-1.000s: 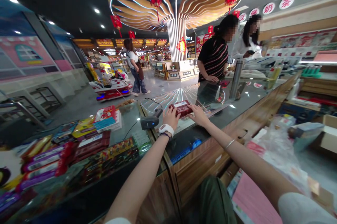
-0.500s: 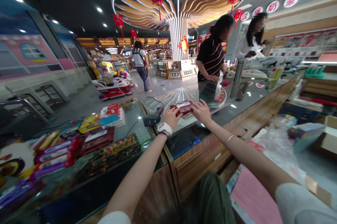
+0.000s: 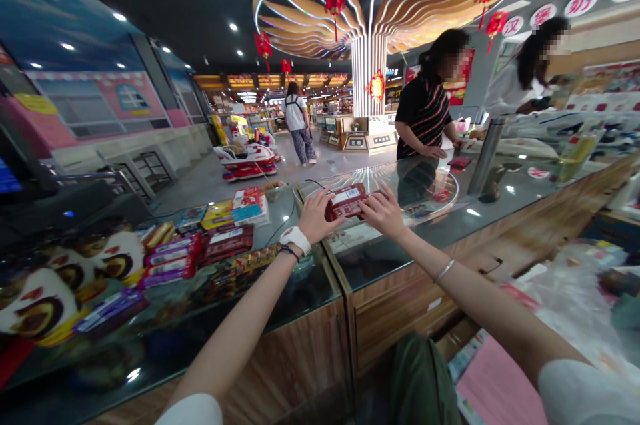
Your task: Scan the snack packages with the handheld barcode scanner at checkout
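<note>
Fingers of the left hand (image 3: 316,217) bend around the left end of a dark red packet (image 3: 345,206), the thumb along its near edge; those of the right hand (image 3: 384,213) are curled close together, pinching the right end. Whether the right thumb reaches underneath, I cannot tell. The packet is at 12 o'clock from the wearer, over a glass counter (image 3: 377,264); whether it touches the glass is unclear.

A hold by the two ends seems right: light pressure should keep the wrapper from crumpling, and fingertips kept off the white label (image 3: 347,194) leave its printing uncovered. Keeping the packet level and steady would help too, as the right fingers lie near the label's edge.

The label shows what looks like a barcode, too blurred to read; no brand can be made out on the wrapper. Toward 10 o'clock lie purple packets (image 3: 173,268) and, nearer 11, more dark red packs (image 3: 227,243) with white labels, their lettering illegible. High at 1 o'clock, round signs (image 3: 581,3) read 汉堡奶茶, "burgers, milk tea", the last character cut by the edge. At 12 o'clock, a distant display stand (image 3: 369,126) appears to read 名烟.
</note>
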Motion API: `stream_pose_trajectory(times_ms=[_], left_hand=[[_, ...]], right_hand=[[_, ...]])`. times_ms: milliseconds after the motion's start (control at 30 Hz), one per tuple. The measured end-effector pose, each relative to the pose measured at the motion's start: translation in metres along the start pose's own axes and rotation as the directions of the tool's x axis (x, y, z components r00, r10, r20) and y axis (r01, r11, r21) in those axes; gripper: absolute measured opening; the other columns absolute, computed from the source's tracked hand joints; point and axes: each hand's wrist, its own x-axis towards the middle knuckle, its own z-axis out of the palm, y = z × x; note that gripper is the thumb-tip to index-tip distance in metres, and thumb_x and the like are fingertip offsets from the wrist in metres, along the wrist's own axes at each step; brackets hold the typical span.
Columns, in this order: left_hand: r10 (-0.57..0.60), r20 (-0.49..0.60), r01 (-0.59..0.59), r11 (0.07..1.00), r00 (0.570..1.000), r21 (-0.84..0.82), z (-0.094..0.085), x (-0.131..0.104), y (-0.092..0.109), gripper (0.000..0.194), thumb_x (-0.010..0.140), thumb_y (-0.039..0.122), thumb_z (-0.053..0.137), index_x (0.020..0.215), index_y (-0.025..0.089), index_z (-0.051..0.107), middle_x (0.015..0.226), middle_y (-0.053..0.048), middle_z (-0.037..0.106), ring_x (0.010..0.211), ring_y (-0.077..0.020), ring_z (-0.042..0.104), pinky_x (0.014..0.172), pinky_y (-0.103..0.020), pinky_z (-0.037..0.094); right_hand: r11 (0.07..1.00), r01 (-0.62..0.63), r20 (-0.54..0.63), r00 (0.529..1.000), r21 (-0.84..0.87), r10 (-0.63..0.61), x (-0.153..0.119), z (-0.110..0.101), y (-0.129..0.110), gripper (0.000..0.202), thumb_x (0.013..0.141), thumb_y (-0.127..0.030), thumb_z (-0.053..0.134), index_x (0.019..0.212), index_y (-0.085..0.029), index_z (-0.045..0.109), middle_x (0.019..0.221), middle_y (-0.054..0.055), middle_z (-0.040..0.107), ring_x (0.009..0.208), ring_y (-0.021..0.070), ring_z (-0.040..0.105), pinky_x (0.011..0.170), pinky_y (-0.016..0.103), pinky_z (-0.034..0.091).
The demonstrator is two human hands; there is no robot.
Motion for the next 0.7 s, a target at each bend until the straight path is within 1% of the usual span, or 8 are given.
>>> stream_pose_trajectory(times_ms=[133,200,267,367,433,500,567,700], left_hand=[[-0.04,0.075,0.039,0.999,0.996,0.011,-0.02,-0.016,-0.02,0.083,0.076,0.049,0.075,0.146,0.02,0.04,0.158,-0.014,0.037,0.149,-0.032,0.029,0.122,-0.056,0.02],[-0.067,0.094,0.066,0.998,0.993,0.013,-0.03,-0.023,-0.03,0.089,0.074,0.05,0.076,0.148,0.021,0.037,0.157,-0.014,0.038,0.149,-0.0344,0.027,0.122,-0.059,0.018],[-0.087,0.088,0.085,0.996,0.992,0.019,-0.038,-0.031,-0.041,0.092,0.072,0.051,0.077,0.149,0.02,0.036,0.155,-0.014,0.042,0.148,-0.0357,0.029,0.121,-0.06,0.017],[-0.095,0.037,0.094,0.995,0.995,0.046,-0.048,-0.041,-0.059,0.098,0.068,0.054,0.079,0.148,0.018,0.036,0.15,-0.016,0.048,0.144,-0.0364,0.037,0.122,-0.059,0.018],[-0.112,-0.005,0.112,0.992,0.994,0.065,-0.052,-0.047,-0.071,0.101,0.066,0.054,0.08,0.148,0.016,0.035,0.147,-0.018,0.049,0.14,-0.0375,0.042,0.121,-0.059,0.021],[-0.135,-0.041,0.138,0.987,0.99,0.081,-0.055,-0.053,-0.081,0.101,0.064,0.051,0.081,0.147,0.015,0.036,0.145,-0.018,0.051,0.138,-0.0382,0.044,0.119,-0.059,0.024],[-0.14,-0.085,0.149,0.983,0.986,0.103,-0.058,-0.058,-0.089,0.097,0.063,0.048,0.081,0.144,0.016,0.039,0.141,-0.017,0.053,0.136,-0.0376,0.046,0.119,-0.058,0.027],[-0.13,-0.191,0.159,0.977,0.973,0.143,-0.064,-0.067,-0.102,0.088,0.062,0.04,0.08,0.139,0.016,0.044,0.137,-0.016,0.055,0.131,-0.0352,0.05,0.118,-0.054,0.03]], right_hand=[[0.994,0.105,-0.015,0.994,0.028,-0.105,0.014,0.008,-0.025,0.035,0.101,-0.024,0.036,0.108,-0.027,0.071,0.1,0.005,0.072,0.109,0.0211,0.06,0.123,0.057,0.02],[0.986,0.16,-0.033,0.987,0.046,-0.159,0.022,0.013,-0.037,0.034,0.102,-0.022,0.037,0.106,-0.027,0.07,0.099,0.004,0.071,0.11,0.0195,0.06,0.123,0.056,0.02],[0.976,0.208,-0.072,0.977,0.073,-0.202,0.031,0.021,-0.048,0.032,0.101,-0.021,0.039,0.103,-0.027,0.07,0.1,0.003,0.071,0.112,0.0183,0.06,0.124,0.054,0.021],[0.952,0.297,-0.191,0.941,0.078,-0.278,0.046,0.034,-0.063,0.027,0.1,-0.019,0.044,0.097,-0.027,0.069,0.096,0.002,0.071,0.111,0.0172,0.061,0.123,0.053,0.025],[0.932,0.36,-0.28,0.9,0.044,-0.334,0.056,0.044,-0.073,0.024,0.099,-0.018,0.046,0.092,-0.026,0.068,0.091,0.002,0.07,0.108,0.0166,0.063,0.122,0.051,0.029],[0.913,0.406,-0.331,0.865,0.022,-0.377,0.066,0.052,-0.083,0.022,0.098,-0.017,0.047,0.088,-0.025,0.066,0.088,0.001,0.069,0.104,0.0163,0.063,0.12,0.05,0.033],[0.903,0.428,-0.34,0.854,0.029,-0.394,0.075,0.058,-0.094,0.023,0.098,-0.017,0.047,0.086,-0.025,0.064,0.088,0.001,0.068,0.103,0.0166,0.063,0.12,0.05,0.034],[0.9,0.43,-0.316,0.865,0.07,-0.389,0.094,0.067,-0.113,0.021,0.096,-0.015,0.047,0.086,-0.025,0.063,0.09,0.003,0.068,0.104,0.0188,0.063,0.12,0.051,0.034]])
